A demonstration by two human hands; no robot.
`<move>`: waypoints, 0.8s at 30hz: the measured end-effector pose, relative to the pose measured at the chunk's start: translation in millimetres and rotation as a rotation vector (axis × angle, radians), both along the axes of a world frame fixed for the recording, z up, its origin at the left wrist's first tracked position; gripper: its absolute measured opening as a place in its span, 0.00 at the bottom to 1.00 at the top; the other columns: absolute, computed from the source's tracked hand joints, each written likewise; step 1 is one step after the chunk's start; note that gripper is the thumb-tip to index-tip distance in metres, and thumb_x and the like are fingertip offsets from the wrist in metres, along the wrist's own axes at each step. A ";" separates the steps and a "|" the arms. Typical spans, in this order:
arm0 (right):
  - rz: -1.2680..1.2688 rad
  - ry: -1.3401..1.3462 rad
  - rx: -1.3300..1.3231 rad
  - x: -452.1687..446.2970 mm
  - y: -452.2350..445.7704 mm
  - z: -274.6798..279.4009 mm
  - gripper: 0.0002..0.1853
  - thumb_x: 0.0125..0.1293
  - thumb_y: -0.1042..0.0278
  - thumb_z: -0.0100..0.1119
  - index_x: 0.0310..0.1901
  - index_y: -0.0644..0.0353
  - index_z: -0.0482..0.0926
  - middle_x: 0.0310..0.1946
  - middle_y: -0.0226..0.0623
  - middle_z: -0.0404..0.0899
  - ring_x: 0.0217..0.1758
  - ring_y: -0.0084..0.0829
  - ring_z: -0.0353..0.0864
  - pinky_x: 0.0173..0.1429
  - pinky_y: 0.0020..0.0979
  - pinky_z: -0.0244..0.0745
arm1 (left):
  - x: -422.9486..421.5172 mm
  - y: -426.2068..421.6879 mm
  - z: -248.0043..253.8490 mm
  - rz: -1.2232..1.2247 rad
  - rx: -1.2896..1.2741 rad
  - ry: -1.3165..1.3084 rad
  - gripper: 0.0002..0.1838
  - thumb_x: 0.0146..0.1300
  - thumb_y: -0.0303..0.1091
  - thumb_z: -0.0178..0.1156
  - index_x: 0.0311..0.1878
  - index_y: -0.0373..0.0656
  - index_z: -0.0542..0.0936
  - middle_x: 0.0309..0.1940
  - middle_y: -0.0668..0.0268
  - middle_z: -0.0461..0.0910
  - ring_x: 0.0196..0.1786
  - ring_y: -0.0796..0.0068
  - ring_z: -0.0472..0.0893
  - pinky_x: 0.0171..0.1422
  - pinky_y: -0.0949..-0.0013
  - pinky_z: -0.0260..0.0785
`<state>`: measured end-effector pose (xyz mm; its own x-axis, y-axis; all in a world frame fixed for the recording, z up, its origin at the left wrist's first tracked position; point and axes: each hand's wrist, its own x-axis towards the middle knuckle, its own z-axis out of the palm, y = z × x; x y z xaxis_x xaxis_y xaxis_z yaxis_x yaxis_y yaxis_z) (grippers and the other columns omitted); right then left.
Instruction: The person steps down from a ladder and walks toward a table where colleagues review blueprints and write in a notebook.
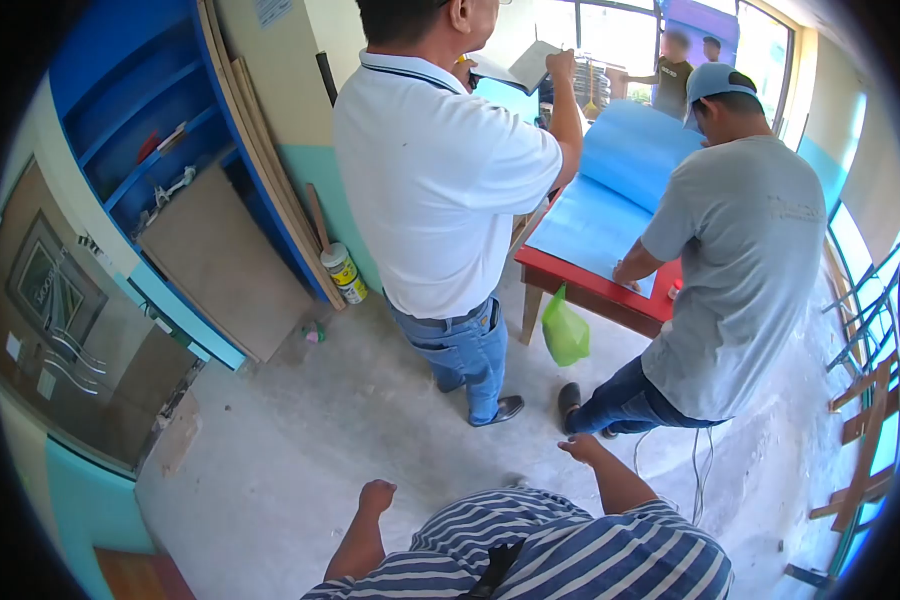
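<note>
My left hand [377, 496] hangs over the bare concrete floor, fingers curled in, with nothing visible in it. Out in front of me, my right hand [579, 448] is held loosely with its fingers partly stretched, holding nothing; it appears near the shoe of a person in a grey shirt [745, 260]. Neither hand touches any object. That person leans over a red table [600, 304], one hand on a blue sheet [595, 235] whose far part curls up. A green plastic bag [566, 332] hangs at the table's near edge.
A person in a white shirt [435, 180] stands ahead, holding an open book or folder [518, 68]. Blue shelves [135, 115], a leaning brown board [225, 265] and a paint bucket [344, 272] line the left. Cables [703, 470] lie on the floor; wooden frames [867, 440] stand right.
</note>
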<state>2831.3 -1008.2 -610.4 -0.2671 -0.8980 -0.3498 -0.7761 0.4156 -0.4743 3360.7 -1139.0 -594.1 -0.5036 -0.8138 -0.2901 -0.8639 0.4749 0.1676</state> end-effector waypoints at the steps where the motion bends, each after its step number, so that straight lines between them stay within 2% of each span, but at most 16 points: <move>1: 0.014 0.021 -0.192 0.8 -2.5 -6.2 0.31 0.54 0.39 0.49 0.30 0.67 0.78 0.26 0.50 0.77 0.29 0.43 0.79 0.39 0.38 0.73 | -0.1 -0.8 -5.5 -0.026 -0.005 -0.029 0.17 0.60 0.42 0.46 0.29 0.43 0.80 0.30 0.56 0.78 0.38 0.57 0.77 0.42 0.56 0.69; 4: 0.005 -0.005 -0.150 0.3 2.8 -11.0 0.31 0.53 0.38 0.50 0.33 0.67 0.79 0.24 0.51 0.77 0.29 0.45 0.79 0.42 0.37 0.72 | 8.1 9.9 -23.0 -0.107 0.008 -0.126 0.16 0.60 0.41 0.46 0.30 0.43 0.80 0.33 0.58 0.79 0.39 0.59 0.77 0.44 0.56 0.69; 7: 0.067 -0.031 0.386 -14.7 20.2 -20.3 0.33 0.51 0.36 0.52 0.35 0.67 0.78 0.27 0.53 0.77 0.31 0.46 0.78 0.44 0.37 0.72 | 27.8 35.0 -35.5 -0.188 0.066 -0.209 0.14 0.58 0.40 0.46 0.32 0.45 0.80 0.32 0.58 0.78 0.38 0.59 0.78 0.43 0.56 0.69; 9: -0.089 -0.022 0.604 -30.4 62.2 -33.4 0.34 0.51 0.34 0.52 0.34 0.67 0.79 0.25 0.51 0.77 0.30 0.43 0.78 0.41 0.38 0.72 | 48.7 55.9 -40.4 -0.231 0.085 -0.216 0.10 0.56 0.36 0.48 0.34 0.47 0.78 0.28 0.58 0.78 0.36 0.59 0.78 0.38 0.55 0.69; 12: -0.140 -0.021 0.655 -48.9 99.8 -43.2 0.36 0.51 0.33 0.52 0.37 0.69 0.77 0.30 0.50 0.77 0.29 0.40 0.79 0.37 0.38 0.73 | 65.8 69.8 -44.8 -0.275 0.122 -0.317 0.07 0.51 0.34 0.52 0.32 0.46 0.77 0.26 0.59 0.78 0.34 0.60 0.78 0.33 0.56 0.69; 15: -0.236 -0.079 0.684 -56.5 113.3 -28.9 0.37 0.51 0.34 0.52 0.38 0.71 0.75 0.35 0.49 0.76 0.30 0.39 0.79 0.37 0.36 0.73 | 68.9 71.6 -37.1 -0.191 0.248 -0.428 0.18 0.62 0.43 0.41 0.37 0.47 0.79 0.34 0.60 0.79 0.41 0.60 0.78 0.45 0.56 0.69; 16: -0.232 -0.079 0.679 -55.9 110.6 -21.0 0.38 0.51 0.34 0.52 0.38 0.72 0.75 0.36 0.49 0.76 0.30 0.39 0.79 0.36 0.36 0.73 | 71.5 70.2 -44.0 -0.215 0.238 -0.437 0.17 0.62 0.43 0.41 0.37 0.48 0.80 0.34 0.59 0.79 0.42 0.61 0.78 0.44 0.56 0.69; 19: -0.258 -0.109 0.658 -56.5 98.3 -27.3 0.37 0.51 0.34 0.52 0.35 0.72 0.75 0.35 0.49 0.76 0.31 0.39 0.79 0.35 0.36 0.73 | 60.4 63.0 -40.3 0.085 0.352 -0.269 0.17 0.62 0.42 0.41 0.36 0.48 0.80 0.34 0.59 0.79 0.41 0.61 0.78 0.43 0.55 0.69; 22: -0.184 -0.082 0.644 -49.1 68.2 -24.8 0.35 0.53 0.34 0.49 0.30 0.69 0.77 0.31 0.49 0.77 0.30 0.40 0.79 0.35 0.38 0.73 | 48.5 48.0 -35.7 -0.274 0.060 -0.256 0.08 0.54 0.35 0.49 0.31 0.45 0.77 0.25 0.61 0.77 0.32 0.61 0.78 0.32 0.56 0.69; 24: -0.077 -0.035 0.580 -44.1 46.6 -21.0 0.34 0.55 0.35 0.47 0.28 0.68 0.78 0.28 0.49 0.77 0.29 0.42 0.79 0.35 0.39 0.73 | 31.8 34.8 -28.4 -0.266 0.058 -0.265 0.09 0.56 0.35 0.48 0.33 0.46 0.77 0.28 0.61 0.78 0.35 0.60 0.78 0.35 0.56 0.69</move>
<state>2787.2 -961.7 -631.4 -0.3032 -0.5353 -0.7884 -0.7214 0.6694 -0.1771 3392.5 -1104.2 -622.5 -0.5964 -0.6431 -0.4803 -0.7287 0.6848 -0.0120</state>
